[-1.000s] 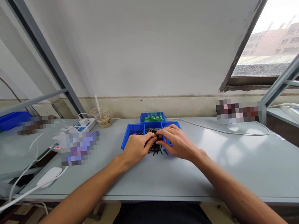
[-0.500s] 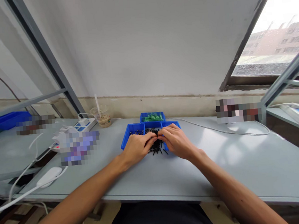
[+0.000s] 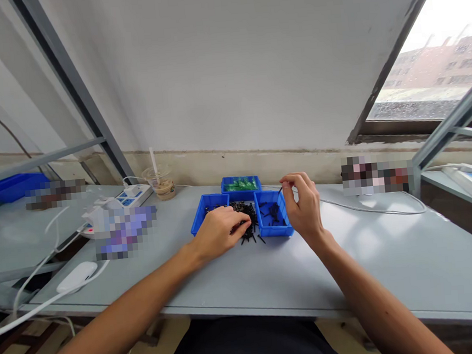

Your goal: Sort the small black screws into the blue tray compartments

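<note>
My left hand (image 3: 223, 229) is closed in a pinch over a pile of thin black screws (image 3: 248, 236); whatever its fingertips hold is too small to make out. To the right, my right hand (image 3: 304, 201) is raised beside a blue bin (image 3: 276, 231), with a thin dark piece like a black screw (image 3: 280, 189) between thumb and forefinger. Several black pieces lie in that bin. Another blue bin (image 3: 199, 209) with small parts stands at the left, partly behind my left hand. The pile sits between the two bins, some screws spilling onto the table.
Behind the bins stands a blue box (image 3: 240, 184) with green packets. A plastic cup with a straw (image 3: 165, 188) is near the wall. Power strips (image 3: 136, 196) and white cables occupy the left; a thin cable (image 3: 371, 209) crosses the grey table (image 3: 270, 284) on the right.
My hands have come apart. The right one has moved right and up, past the right bin, with the thin dark piece, uncovering that bin. The left hand has stayed over the pile.
</note>
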A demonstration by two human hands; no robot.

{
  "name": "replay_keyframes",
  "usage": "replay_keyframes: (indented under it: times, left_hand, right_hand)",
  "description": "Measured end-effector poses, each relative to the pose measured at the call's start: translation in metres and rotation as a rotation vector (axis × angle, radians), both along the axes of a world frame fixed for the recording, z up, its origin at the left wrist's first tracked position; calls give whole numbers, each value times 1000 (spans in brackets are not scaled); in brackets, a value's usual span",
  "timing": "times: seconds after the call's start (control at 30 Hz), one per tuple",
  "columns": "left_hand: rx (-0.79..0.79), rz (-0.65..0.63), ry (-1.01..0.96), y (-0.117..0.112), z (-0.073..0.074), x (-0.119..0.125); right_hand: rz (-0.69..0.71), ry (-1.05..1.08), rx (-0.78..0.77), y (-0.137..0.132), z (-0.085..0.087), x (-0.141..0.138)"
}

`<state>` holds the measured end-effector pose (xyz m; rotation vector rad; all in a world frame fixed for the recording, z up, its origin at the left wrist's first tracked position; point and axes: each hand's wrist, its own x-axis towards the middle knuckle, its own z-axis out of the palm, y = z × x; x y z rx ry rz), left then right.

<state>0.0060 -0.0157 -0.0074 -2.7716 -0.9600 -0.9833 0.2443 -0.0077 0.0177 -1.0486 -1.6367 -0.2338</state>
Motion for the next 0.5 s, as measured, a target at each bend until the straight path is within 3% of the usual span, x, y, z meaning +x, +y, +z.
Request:
replay_keyframes:
  times: [0.23, 0.5]
  left_hand:
    - [93, -114, 284, -5, -9, 10]
    - [169, 5, 475, -4, -22, 20]
  right_hand:
    - [8, -9, 9, -2, -2, -5]
    - [88, -83, -31, -7, -3, -12]
